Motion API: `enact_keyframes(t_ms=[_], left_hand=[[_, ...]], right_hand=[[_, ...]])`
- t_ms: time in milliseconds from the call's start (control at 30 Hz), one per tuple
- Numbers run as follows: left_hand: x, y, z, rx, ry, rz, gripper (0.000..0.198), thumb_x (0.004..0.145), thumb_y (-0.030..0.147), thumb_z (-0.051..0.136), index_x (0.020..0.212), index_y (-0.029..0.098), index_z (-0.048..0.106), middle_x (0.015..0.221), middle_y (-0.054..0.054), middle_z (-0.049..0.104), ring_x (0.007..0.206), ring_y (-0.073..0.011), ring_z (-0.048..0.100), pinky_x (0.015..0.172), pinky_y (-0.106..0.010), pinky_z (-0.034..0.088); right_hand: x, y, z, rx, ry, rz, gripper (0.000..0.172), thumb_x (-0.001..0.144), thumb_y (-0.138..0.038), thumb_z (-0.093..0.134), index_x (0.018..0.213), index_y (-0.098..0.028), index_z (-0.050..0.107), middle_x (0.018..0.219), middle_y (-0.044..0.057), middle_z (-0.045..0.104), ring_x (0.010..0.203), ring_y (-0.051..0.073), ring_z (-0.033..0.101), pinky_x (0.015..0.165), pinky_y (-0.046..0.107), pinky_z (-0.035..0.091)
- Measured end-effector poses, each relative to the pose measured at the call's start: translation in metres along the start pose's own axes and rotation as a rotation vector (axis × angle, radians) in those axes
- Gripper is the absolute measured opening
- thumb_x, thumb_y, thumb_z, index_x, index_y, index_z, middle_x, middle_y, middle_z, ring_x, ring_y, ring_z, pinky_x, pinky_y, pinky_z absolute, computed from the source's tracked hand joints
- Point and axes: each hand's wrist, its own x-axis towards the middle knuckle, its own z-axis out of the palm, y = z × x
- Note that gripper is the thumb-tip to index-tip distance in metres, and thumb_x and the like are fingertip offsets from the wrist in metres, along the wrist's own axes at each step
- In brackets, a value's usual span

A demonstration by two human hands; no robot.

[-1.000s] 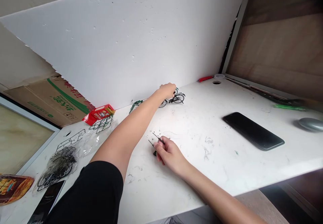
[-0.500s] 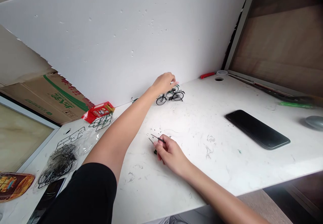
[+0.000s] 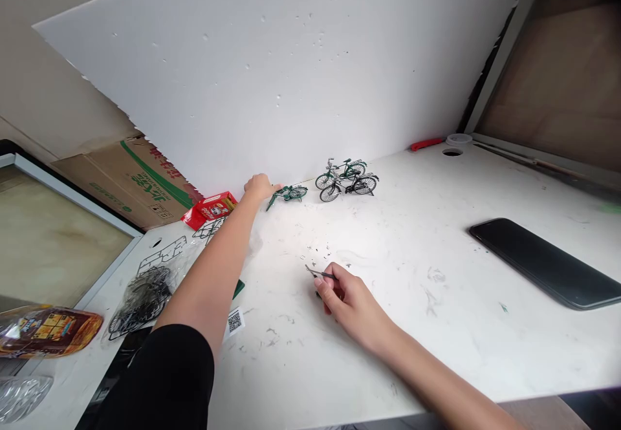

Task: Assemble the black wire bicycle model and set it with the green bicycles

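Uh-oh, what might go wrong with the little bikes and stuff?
The left hand is right at the leftmost green bike, so a bump might shift it. The black bike stands close in front of another green bike; if one tipped, it might hit the other. Tiny dark bits lie near the thin-tipped tool in the right hand, so a brush could scatter them.

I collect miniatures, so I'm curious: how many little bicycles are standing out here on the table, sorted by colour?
Green bicycles: 2 (one beside the left hand, one partly hidden behind the black one)
Black bicycle: 1
Total: 3
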Motion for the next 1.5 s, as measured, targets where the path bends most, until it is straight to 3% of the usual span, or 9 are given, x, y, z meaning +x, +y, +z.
enact_keyframes(t_ms=[133,267,467,600,833,967,1167,1367,1500], left_hand=[[0.005,-0.018,0.012,-0.187,-0.23,0.006,0.062,0.074,0.076,0.076,0.092,0.017,0.069,0.08,-0.015,0.075,0.089,-0.0305,0.073,0.074,-0.034,0.052],[0.013,-0.024,0.023,-0.25,-0.276,0.006,0.059,0.07,0.074,0.082,0.082,0.018,0.069,0.071,-0.01,0.072,0.078,-0.0259,0.07,0.07,-0.032,0.051],[0.027,-0.032,0.045,-0.39,-0.236,-0.004,0.049,0.053,0.051,0.099,0.069,0.017,0.068,0.062,-0.004,0.064,0.074,-0.0255,0.066,0.069,-0.033,0.048],[0.036,-0.038,0.058,-0.565,-0.202,0.002,0.042,0.053,0.043,0.1,0.066,0.017,0.07,0.062,-0.004,0.064,0.069,-0.0236,0.065,0.066,-0.032,0.048],[0.05,-0.042,0.064,-0.913,0.026,0.074,0.036,0.066,0.034,0.092,0.093,0.015,0.076,0.093,-0.008,0.076,0.086,-0.0211,0.07,0.083,-0.031,0.052],[0.055,-0.043,0.072,-1.005,0.122,0.109,0.034,0.064,0.027,0.092,0.09,0.015,0.075,0.104,-0.012,0.077,0.102,-0.025,0.07,0.094,-0.034,0.051],[0.056,-0.047,0.085,-1.058,0.111,0.147,0.032,0.061,0.022,0.091,0.087,0.015,0.075,0.098,-0.012,0.076,0.102,-0.0273,0.072,0.093,-0.038,0.053],[0.055,-0.05,0.082,-1.079,0.038,0.226,0.034,0.06,0.023,0.092,0.089,0.016,0.076,0.099,-0.012,0.078,0.102,-0.0278,0.073,0.093,-0.04,0.054],[0.053,-0.048,0.08,-1.08,0.006,0.257,0.035,0.059,0.023,0.092,0.09,0.016,0.076,0.102,-0.013,0.079,0.107,-0.029,0.072,0.097,-0.041,0.053]], right_hand=[[-0.001,0.0,-0.001,-0.019,-0.026,0.017,0.04,0.105,-0.058,0.048,0.083,-0.026,0.041,0.07,-0.003,0.048,0.062,0.016,0.045,0.058,0.031,0.035],[-0.001,0.001,-0.002,-0.047,-0.028,0.016,0.039,0.105,-0.057,0.048,0.084,-0.025,0.041,0.07,-0.003,0.048,0.062,0.016,0.044,0.058,0.031,0.033],[-0.003,0.003,-0.002,-0.102,-0.039,0.004,0.037,0.106,-0.054,0.047,0.085,-0.025,0.043,0.069,-0.003,0.049,0.061,0.015,0.037,0.056,0.029,0.029],[-0.007,0.002,-0.004,-0.118,-0.043,-0.037,0.031,0.107,-0.048,0.047,0.088,-0.024,0.045,0.071,-0.004,0.047,0.062,0.014,0.033,0.056,0.028,0.028],[-0.011,0.005,-0.009,-0.131,0.049,-0.075,0.025,0.107,-0.043,0.05,0.09,-0.025,0.046,0.069,-0.005,0.048,0.062,0.014,0.033,0.057,0.027,0.029],[-0.011,0.004,-0.01,-0.175,0.059,-0.084,0.022,0.105,-0.04,0.051,0.09,-0.025,0.047,0.068,-0.005,0.047,0.06,0.013,0.034,0.056,0.027,0.03],[-0.012,0.003,-0.01,-0.221,0.038,-0.093,0.02,0.105,-0.04,0.049,0.092,-0.025,0.049,0.07,-0.003,0.053,0.06,0.013,0.037,0.055,0.026,0.032],[-0.013,0.003,-0.01,-0.228,0.006,-0.094,0.016,0.104,-0.036,0.051,0.093,-0.024,0.05,0.078,0.0,0.065,0.06,0.013,0.041,0.056,0.027,0.034],[-0.013,0.002,-0.01,-0.208,0.008,-0.085,0.026,0.107,-0.041,0.049,0.087,-0.025,0.042,0.069,-0.003,0.053,0.059,0.013,0.035,0.055,0.027,0.03]])
